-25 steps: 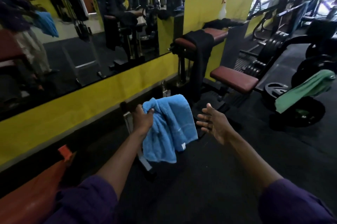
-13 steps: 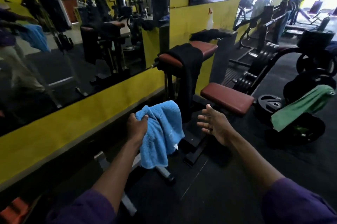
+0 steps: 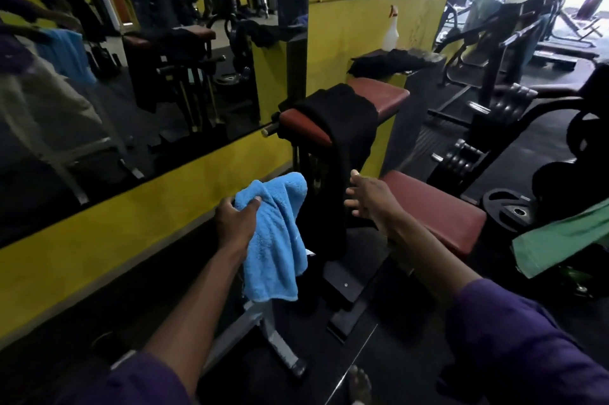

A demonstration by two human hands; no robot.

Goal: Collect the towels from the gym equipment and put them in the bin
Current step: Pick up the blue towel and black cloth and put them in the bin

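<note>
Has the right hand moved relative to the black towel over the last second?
Yes. The right hand, open, has closed in on the black towel draped over the red pad; its fingertips now reach the towel's hanging edge.

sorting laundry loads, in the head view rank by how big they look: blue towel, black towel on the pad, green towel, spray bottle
1. black towel
2. blue towel, nearer the camera, so unsure against black
3. green towel, cut off at the edge
4. spray bottle
</note>
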